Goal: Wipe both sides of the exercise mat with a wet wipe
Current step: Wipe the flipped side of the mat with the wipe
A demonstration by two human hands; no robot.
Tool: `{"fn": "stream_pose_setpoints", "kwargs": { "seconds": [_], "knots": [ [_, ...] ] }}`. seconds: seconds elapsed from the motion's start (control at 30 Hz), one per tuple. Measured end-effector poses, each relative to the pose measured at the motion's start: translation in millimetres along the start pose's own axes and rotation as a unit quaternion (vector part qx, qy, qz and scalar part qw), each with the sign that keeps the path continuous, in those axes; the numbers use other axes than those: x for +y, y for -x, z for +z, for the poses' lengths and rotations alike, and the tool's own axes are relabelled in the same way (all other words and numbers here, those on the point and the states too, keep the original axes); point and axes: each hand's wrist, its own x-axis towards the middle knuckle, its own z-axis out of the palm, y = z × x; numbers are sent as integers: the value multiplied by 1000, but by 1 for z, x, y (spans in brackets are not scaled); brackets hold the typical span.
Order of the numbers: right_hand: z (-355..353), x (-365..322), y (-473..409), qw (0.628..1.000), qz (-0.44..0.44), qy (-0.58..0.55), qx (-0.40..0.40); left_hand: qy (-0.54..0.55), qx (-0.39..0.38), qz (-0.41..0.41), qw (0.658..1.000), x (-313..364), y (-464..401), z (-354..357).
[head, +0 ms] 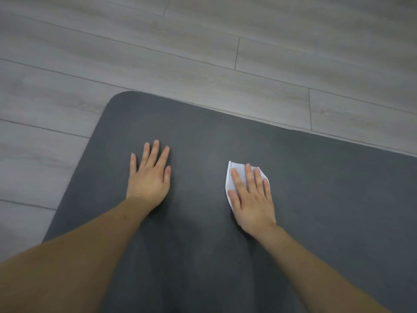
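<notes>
A dark grey exercise mat [304,177] lies flat on the floor, its rounded far-left corner in view. My left hand [150,177] rests flat on the mat, fingers spread, holding nothing. To its right, my right hand [251,198] presses flat on a folded white wet wipe [233,175], which shows beyond my fingertips and thumb. The wipe lies on the mat's upper surface, near the middle of the view.
Pale grey wood-look floor planks [203,53] surround the mat on the far and left sides. The mat's far edge runs diagonally from upper left to right. Both bare forearms reach in from the bottom of the view.
</notes>
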Motion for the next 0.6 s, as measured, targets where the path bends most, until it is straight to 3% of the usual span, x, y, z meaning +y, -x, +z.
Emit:
{"fn": "stream_pose_setpoints", "kwargs": {
  "seconds": [0.17, 0.33, 0.4, 0.5, 0.6],
  "knots": [
    [-3, -14, -35, 998, 57, -23, 8, -27, 47, -118, 992, -36, 51, 7],
    [-14, -74, -143, 997, 69, -21, 35, -36, 68, -111, 991, -35, 43, 14],
    [-19, -125, -172, 998, 46, -29, 26, -27, 73, -108, 991, -36, 43, 14],
    [-18, -195, -178, 998, -56, -38, 10, -22, 79, -100, 992, -38, 43, 13],
    [-15, -169, -158, 994, -102, -26, -10, -22, 80, -91, 992, -37, 44, 14]
  ]
}}
